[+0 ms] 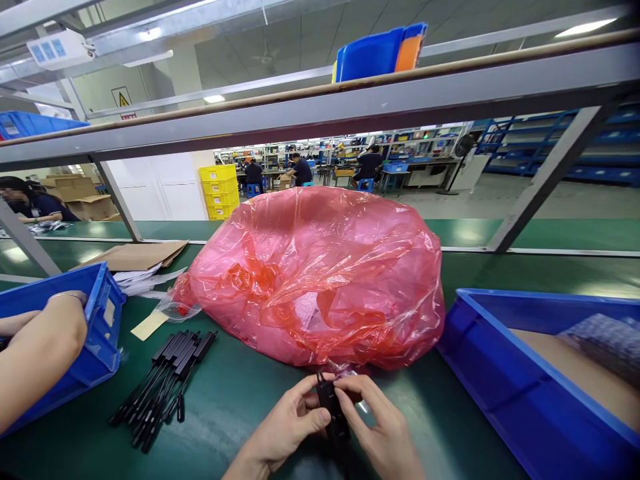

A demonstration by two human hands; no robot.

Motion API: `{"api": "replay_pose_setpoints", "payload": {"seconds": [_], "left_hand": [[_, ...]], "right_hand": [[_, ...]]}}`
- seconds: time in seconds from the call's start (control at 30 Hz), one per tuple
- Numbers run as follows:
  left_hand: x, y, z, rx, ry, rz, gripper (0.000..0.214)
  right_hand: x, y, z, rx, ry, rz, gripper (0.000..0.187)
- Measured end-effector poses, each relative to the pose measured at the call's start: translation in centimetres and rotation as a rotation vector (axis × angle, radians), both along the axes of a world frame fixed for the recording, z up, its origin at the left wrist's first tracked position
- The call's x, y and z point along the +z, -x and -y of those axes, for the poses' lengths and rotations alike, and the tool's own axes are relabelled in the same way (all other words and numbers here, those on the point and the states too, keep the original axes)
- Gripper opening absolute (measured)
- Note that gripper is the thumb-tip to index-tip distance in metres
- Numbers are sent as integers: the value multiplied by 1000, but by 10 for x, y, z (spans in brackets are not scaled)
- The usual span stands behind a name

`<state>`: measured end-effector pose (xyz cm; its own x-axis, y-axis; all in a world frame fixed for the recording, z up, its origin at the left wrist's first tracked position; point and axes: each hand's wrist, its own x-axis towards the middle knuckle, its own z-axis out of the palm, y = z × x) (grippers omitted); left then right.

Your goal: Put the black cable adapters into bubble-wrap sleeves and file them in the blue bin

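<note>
Near the front edge of the view, a small black plastic device [334, 415] is held upright between my two hands. My left hand [286, 427] grips its left side, thumb on the near face and fingers behind. My right hand [383, 427] pinches its upper right side with thumb and forefinger. A thin black loop shows at the device's top; its lower end is dark and hard to make out. Just beyond my fingers lies a big, puffed-out red plastic bag [320, 280]. To the left, several black cable modules [173, 373] with short leads lie bunched on the green tabletop [220, 420].
Another person's arm [45, 353] reaches into the blue bin [103, 333] at left. A deeper blue bin [480, 360] at right holds cardboard and bubble wrap. Papers [145, 280] and a yellowish slip [149, 325] lie left of the bag. A shelf beam [300, 110] crosses overhead.
</note>
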<state>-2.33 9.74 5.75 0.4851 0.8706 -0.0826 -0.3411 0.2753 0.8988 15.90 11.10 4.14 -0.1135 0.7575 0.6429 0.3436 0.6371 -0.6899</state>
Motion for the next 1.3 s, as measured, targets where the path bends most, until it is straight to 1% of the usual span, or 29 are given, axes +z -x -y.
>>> {"api": "replay_pose_setpoints", "payload": {"seconds": [0.23,0.37,0.47,0.53,0.63,0.67,0.73,0.83,0.9,1.0,1.1,1.2,1.3], "left_hand": [[0,0,1,11,-51,-50,66],[2,1,1,57,-47,-80,67],[2,1,1,51,-49,-63,67],[2,0,1,30,-51,-39,66],[2,-1,1,23,-45,-31,65],[3,-1,1,28,-38,-31,64],[5,-1,0,50,-19,-16,63],[6,0,-1,97,-3,-1,59],[5,1,-3,120,0,-1,59],[2,1,-3,121,5,2,60],[1,1,-3,124,12,-8,61],[3,0,-2,132,12,-13,62],[5,0,-2,129,14,-13,64]], "right_hand": [[0,2,2,-2,-31,16,9],[-3,2,2,-25,-74,55,7],[-6,2,2,-47,-57,33,5],[-7,2,3,-56,-16,2,3],[-6,1,4,-26,42,-24,5],[-5,0,4,-19,77,-40,9],[-3,-3,1,-22,183,-104,17],[-2,-12,-10,-54,383,-184,26],[-5,-20,-20,-96,468,-136,33],[-16,-32,-32,-160,497,-7,38],[-31,-39,-39,-217,473,115,31],[-46,-42,-41,-287,419,255,24],[-57,-41,-44,-297,354,357,20]]}}
